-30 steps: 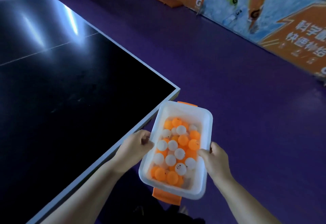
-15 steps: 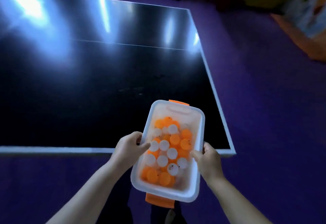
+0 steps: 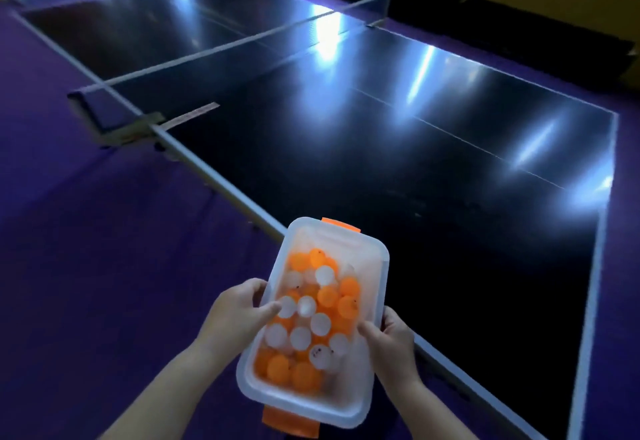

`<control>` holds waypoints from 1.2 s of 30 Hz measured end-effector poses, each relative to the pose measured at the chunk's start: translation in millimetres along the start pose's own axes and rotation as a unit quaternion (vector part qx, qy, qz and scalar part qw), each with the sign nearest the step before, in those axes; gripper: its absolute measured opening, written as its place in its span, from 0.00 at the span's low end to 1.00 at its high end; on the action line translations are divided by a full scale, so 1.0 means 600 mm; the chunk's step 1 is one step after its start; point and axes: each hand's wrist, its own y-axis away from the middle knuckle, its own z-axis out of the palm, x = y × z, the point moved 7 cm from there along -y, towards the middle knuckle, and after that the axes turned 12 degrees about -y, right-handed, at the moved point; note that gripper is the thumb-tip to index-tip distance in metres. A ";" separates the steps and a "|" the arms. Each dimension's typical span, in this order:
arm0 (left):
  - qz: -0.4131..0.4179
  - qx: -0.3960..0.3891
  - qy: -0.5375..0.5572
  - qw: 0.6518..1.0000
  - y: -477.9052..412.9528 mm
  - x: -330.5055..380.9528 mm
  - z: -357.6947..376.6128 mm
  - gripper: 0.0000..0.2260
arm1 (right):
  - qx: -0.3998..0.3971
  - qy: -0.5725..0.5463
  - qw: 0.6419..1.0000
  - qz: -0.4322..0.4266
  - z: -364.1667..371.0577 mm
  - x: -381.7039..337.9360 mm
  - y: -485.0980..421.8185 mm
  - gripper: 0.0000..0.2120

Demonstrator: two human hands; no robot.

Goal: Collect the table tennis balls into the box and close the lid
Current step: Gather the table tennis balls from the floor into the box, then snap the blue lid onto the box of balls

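A translucent white plastic box with orange clasps at both short ends is held in the air over the near corner of the table. Its open top shows several orange and white table tennis balls inside. My left hand grips the box's left long side, thumb over the rim. Gripping the right long side is my right hand. No lid is on the box and none is in view.
A black table tennis table stretches ahead, its net crossing the far part. The net clamp juts out at the left edge. Purple floor surrounds it. A dark bench and yellow wall run along the back right.
The view has swung left, so the table now runs diagonally with the net in sight. The box stays held in both hands, slightly more tilted, the balls shifted inside.
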 end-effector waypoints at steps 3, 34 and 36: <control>-0.040 0.021 0.025 0.999 0.045 -0.072 -0.009 0.08 | -0.048 0.025 0.999 0.002 0.051 0.018 0.023 0.06; -0.303 0.171 0.056 0.936 -0.128 -0.730 0.734 0.19 | -0.045 0.226 0.962 0.145 0.227 0.956 -0.349 0.05; -0.304 0.206 0.053 0.929 -0.164 -0.749 0.770 0.20 | -0.004 0.174 0.973 0.150 0.237 1.015 -0.380 0.04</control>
